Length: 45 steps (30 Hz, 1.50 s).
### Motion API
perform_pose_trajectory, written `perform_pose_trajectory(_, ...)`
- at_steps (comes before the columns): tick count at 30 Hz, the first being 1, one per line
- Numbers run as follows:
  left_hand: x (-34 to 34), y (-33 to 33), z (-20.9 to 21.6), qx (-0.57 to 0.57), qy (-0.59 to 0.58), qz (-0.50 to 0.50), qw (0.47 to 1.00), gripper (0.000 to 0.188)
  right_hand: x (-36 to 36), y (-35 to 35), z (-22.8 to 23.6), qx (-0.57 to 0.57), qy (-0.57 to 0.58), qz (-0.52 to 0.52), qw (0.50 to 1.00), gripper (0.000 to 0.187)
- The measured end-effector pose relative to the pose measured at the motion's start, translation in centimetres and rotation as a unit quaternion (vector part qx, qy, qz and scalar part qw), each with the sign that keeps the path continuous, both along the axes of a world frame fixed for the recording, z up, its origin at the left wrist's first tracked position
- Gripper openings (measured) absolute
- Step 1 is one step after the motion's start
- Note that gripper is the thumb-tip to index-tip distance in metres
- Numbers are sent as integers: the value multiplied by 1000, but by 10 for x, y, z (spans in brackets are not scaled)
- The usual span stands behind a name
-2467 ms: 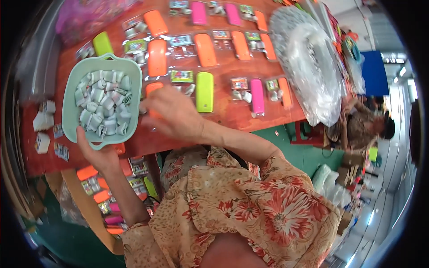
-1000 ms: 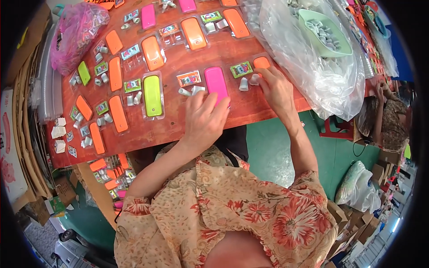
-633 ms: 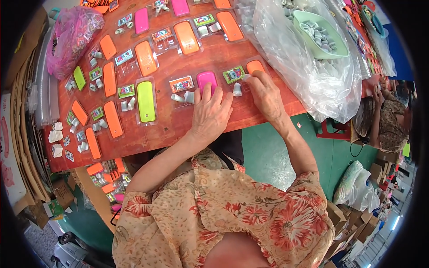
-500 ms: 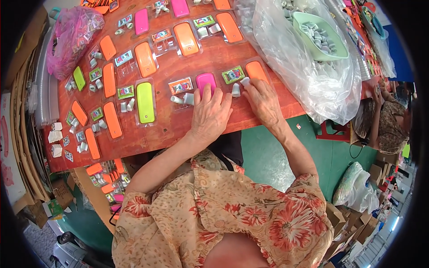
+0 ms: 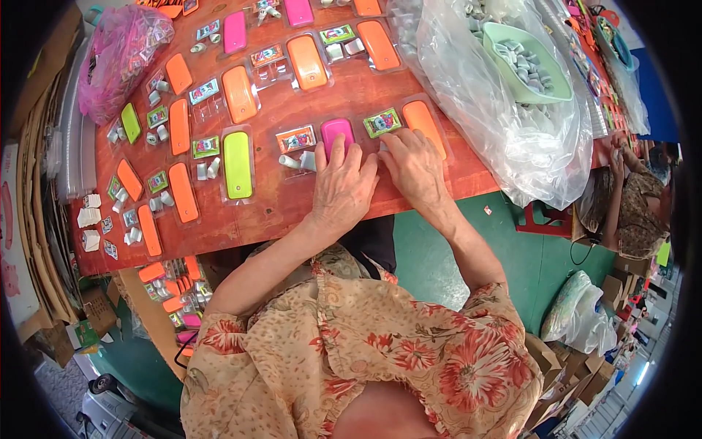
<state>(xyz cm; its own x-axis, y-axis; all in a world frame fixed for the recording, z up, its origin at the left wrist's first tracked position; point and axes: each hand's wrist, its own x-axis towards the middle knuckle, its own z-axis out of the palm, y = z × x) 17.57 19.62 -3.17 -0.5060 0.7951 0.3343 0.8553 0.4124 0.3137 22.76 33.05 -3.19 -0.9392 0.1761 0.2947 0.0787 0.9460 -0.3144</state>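
My left hand (image 5: 342,183) lies with its fingers stretched out over the lower end of a pink oblong case (image 5: 337,133) in a clear plastic tray. Beside that case, the same tray holds an orange packet (image 5: 295,138) and small white cup-shaped pieces (image 5: 298,162). My right hand (image 5: 418,172) is bent over the neighbouring clear tray, its fingertips close together and pointing down. That tray bears a green packet (image 5: 382,123) and an orange oblong case (image 5: 424,128). Whatever the right fingertips hold is hidden beneath them.
More filled trays stand in rows, one with a lime case (image 5: 237,165). A big clear bag (image 5: 468,139) with a pale green basket (image 5: 530,66) of white pieces occupies the right. A pink bag (image 5: 121,62) stands far left. Another person (image 5: 640,205) sits at the right.
My right hand has shifted left and nearer, off the orange case, covering the white pieces below the green packet. My left hand has stayed almost in place.
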Motion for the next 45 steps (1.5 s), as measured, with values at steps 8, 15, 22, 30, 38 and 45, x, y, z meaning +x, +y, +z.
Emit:
perform_pose_trajectory(8,1,-3,-4,7,-12,20,1000,30,-4,9,-4,-295,6,-24,955,16)
perform_pose_trajectory(15,0,-3,-2,2,-14,15,1000,29,1,4,-7,-59,54,-13,997,7)
perform_pose_trajectory(22,0,-11,2,56,-4,4,998,24,-6,3,4,-59,12,24,998,8)
perform_pose_trajectory(30,-4,-83,7,107,20,108,988,20,-16,-14,29,-72,13,30,997,16)
perform_pose_trajectory(38,-24,-95,9,72,17,182,981,23,-46,-60,4,-66,2,176,982,18)
perform_pose_trajectory(45,-29,-88,2,76,-14,188,979,25,-49,-59,9,-177,17,172,969,15)
